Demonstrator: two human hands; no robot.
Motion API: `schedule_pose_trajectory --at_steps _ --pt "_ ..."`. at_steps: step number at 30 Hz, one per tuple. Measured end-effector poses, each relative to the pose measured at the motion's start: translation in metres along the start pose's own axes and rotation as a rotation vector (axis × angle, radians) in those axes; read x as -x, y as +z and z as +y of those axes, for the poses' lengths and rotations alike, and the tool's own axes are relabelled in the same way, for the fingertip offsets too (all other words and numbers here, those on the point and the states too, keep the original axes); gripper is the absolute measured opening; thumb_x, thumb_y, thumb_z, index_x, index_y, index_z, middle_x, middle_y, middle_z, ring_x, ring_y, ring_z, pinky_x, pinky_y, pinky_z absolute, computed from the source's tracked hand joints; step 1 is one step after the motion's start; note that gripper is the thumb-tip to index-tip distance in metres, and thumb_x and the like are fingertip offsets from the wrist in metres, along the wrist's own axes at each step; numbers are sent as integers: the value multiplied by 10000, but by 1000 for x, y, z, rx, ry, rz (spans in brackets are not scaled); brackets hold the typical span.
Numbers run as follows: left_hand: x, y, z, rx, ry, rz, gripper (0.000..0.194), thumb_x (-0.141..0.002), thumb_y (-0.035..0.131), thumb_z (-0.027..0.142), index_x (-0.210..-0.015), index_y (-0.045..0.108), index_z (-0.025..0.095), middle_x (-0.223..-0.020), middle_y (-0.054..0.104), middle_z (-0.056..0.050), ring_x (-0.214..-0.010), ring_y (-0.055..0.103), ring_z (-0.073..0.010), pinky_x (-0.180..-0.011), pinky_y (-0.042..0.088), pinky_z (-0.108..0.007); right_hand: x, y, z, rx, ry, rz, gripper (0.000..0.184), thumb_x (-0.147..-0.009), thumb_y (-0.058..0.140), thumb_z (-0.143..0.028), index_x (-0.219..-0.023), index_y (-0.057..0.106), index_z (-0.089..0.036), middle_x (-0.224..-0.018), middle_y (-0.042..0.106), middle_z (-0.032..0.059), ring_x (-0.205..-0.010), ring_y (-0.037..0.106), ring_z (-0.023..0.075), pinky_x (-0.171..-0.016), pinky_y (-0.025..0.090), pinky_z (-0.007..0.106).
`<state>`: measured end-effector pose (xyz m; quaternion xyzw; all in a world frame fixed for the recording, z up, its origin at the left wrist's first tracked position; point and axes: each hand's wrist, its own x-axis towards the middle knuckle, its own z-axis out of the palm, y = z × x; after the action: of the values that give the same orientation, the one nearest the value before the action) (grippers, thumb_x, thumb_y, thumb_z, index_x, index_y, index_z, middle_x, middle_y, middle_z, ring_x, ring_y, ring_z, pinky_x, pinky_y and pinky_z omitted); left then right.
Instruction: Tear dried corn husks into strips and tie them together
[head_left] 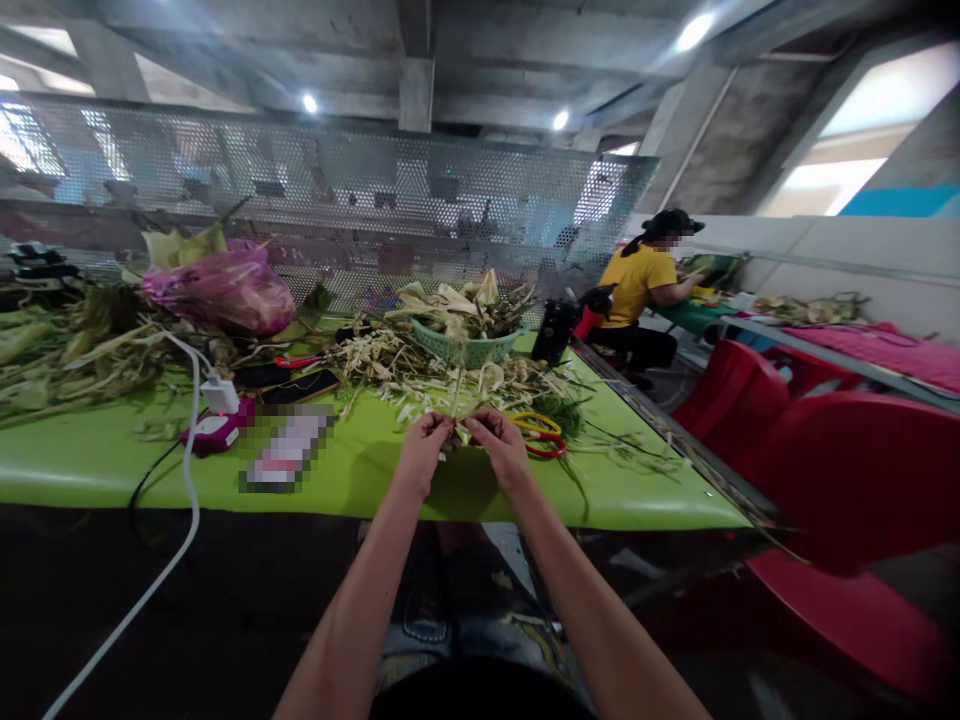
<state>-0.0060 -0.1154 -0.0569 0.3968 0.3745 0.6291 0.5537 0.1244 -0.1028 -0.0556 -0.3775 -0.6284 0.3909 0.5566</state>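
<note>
Both of my hands meet over the front of the green table (360, 470). My left hand (429, 440) and my right hand (495, 440) are closed, fingertips pinching a pale green plant strip (463, 434) between them. A thin stem of it seems to rise above the fingers. Scissors (544, 433) with yellow and red handles lie just right of my right hand. Behind the hands, plant scraps (390, 365) are strewn around a green basket (469, 348), which is heaped with dried husks and leaves (457, 300).
At left are a purple power socket (217, 428) with a white cable, a blurred-out phone-like item (289, 450), a dark phone (300, 386) and a pink plastic bag (225, 290). A black bottle (553, 330) stands right of the basket. Red chairs (840, 450) and a seated person (637, 285) are at right.
</note>
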Motion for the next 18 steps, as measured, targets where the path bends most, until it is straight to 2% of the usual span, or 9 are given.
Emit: schedule_pose_trajectory --at_steps 8,13,15,18 --pt "-3 -1 -7 -135 32 -71 190 -687 638 329 -713 562 156 -592 555 18 -551 498 -95 -577 397 -222 -1 -1 -1 78 -33 76 230 -737 633 -407 -683 584 -189 -621 546 -17 -581 487 139 -559 405 260" --pt "-8 -4 -17 -290 92 -175 116 -694 612 271 -723 606 159 -637 569 6 -584 506 -111 -584 401 -232 -3 -3 2 107 -38 95 178 -711 644 -364 -712 588 -195 -657 568 -9 -632 511 155 -610 426 272" --pt "-9 -4 -18 -300 98 -163 108 -694 614 263 -723 608 159 -641 572 5 -597 510 -115 -594 404 -232 -4 -4 4 115 -33 86 196 -716 637 -385 -731 593 -194 -676 582 -2 -644 520 159 -612 431 272" --pt "-8 -4 -15 -230 90 -67 129 -695 629 280 -735 603 161 -643 575 12 -607 508 -110 -606 401 -227 -5 -3 4 118 -22 53 252 -747 608 -434 -796 615 -186 -710 601 8 -641 525 154 -585 431 262"
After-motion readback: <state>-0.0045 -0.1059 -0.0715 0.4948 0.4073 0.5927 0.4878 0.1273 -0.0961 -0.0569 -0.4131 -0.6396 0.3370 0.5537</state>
